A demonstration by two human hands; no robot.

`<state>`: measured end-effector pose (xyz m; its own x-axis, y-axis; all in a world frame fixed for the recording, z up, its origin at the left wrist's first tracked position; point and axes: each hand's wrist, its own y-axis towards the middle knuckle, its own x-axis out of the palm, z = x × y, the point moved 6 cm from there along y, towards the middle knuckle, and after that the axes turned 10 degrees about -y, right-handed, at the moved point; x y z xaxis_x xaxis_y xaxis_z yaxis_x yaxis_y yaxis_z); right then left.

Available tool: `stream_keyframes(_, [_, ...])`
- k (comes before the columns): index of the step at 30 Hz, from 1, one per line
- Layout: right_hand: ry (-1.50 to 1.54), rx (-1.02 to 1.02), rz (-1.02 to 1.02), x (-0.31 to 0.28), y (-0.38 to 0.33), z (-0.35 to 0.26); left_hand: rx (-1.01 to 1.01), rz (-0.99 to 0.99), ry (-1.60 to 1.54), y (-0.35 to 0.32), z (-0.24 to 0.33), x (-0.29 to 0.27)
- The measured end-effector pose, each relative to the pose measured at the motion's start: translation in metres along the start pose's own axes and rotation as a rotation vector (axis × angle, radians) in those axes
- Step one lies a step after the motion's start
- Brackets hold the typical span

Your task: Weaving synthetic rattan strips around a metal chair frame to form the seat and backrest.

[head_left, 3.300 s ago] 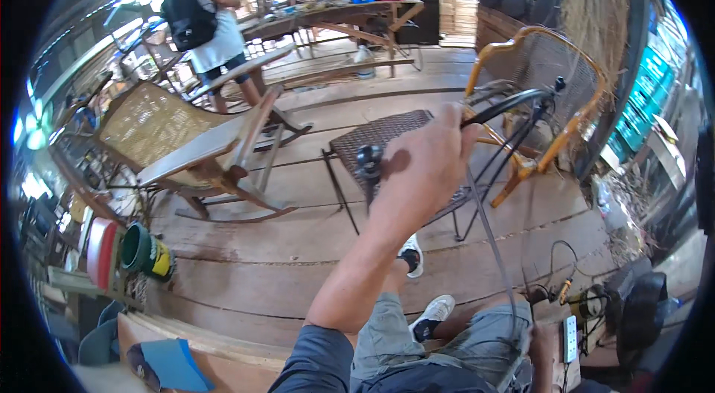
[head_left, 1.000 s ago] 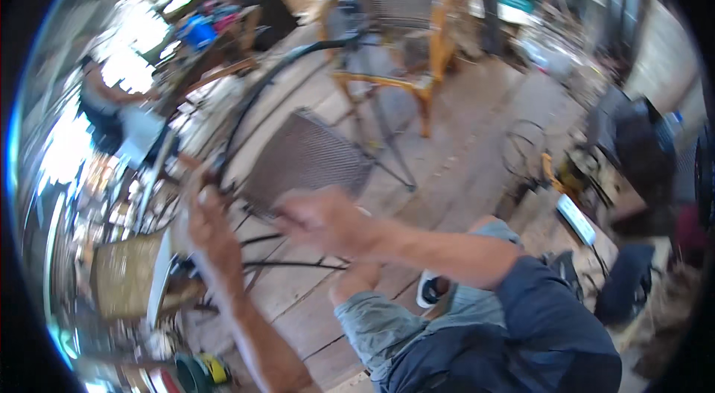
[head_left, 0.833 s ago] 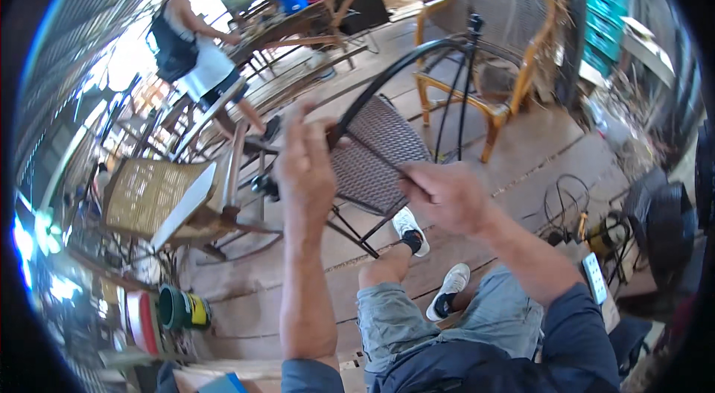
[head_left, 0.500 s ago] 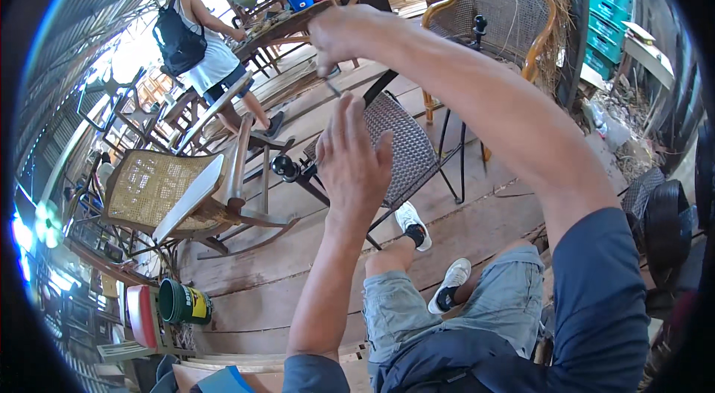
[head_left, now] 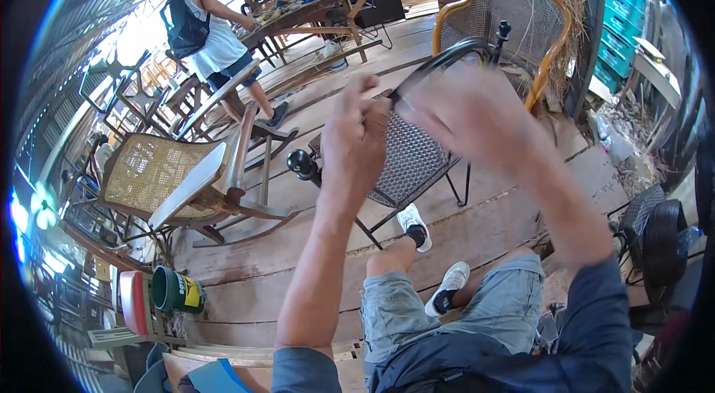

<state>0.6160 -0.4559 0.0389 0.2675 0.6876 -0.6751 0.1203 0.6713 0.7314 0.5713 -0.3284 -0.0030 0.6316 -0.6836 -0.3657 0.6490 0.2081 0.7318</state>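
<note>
**Hands at the rim of the woven metal chair**

Wooden floorboards (head_left: 477,237) run across an open workshop crowded with chairs. The person sits with the black metal chair (head_left: 410,162) tipped in front of the knees, its woven seat facing up and its curved back rail arching toward the far side. The left hand (head_left: 356,141) is closed in a fist at the near rim of the seat, apparently pinching a thin strand or the rail itself; the view is too coarse to say which. The right hand (head_left: 469,114) is smeared by motion just beside it, so I cannot tell whether it is open or closed.

To do this step well, I judge the left hand should keep the frame firmly braced while the right works close to the rim, with the chair steadied against the legs so it cannot swing.

A wooden rocking chair (head_left: 179,177) with a cane back stands near on the left, its runners close to the metal chair's black-capped leg. Behind, a cane armchair (head_left: 514,21) crowds the back rail. A green can (head_left: 177,290) sits by the near left floor edge. Another person (head_left: 212,36) works at a far desk (head_left: 313,10), well apart.
</note>
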Motion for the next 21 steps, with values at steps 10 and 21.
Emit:
stream_keyframes(10, [0.011,0.071,0.614,-0.001,0.005,0.014,-0.280,-0.191,-0.013,0.011,-0.001,0.008])
stream_keyframes(21, [-0.126,-0.038,-0.207,0.005,0.052,0.018,0.101,0.294,0.043,-0.001,0.015,-0.002])
